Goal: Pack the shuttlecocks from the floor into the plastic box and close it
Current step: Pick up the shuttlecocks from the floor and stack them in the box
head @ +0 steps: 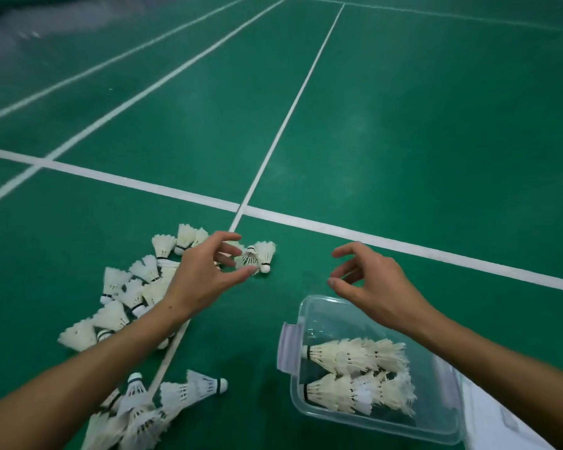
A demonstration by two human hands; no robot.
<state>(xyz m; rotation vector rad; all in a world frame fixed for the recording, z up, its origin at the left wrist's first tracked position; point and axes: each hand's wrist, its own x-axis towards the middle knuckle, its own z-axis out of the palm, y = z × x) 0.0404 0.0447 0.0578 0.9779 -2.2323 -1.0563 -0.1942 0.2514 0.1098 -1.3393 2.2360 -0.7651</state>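
The left hand [208, 271] hovers with fingers spread wide and holds nothing, thumb and forefinger bracketing a shuttlecock [261, 256] on the floor [403, 141], likely set for a pinch. That shuttlecock lies with its cork toward the person and its feathers away. The right hand [368, 280] hangs loosely curled, empty, above the box's [309, 306] far rim. In the box, nested rows lie on their sides, corks left, probably to save room. Loose shuttlecocks [134, 287] litter the floor to the left.

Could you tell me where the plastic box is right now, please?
The plastic box sits open on the green floor at lower right of the head view, under the right hand, with two rows of stacked shuttlecocks lying inside.
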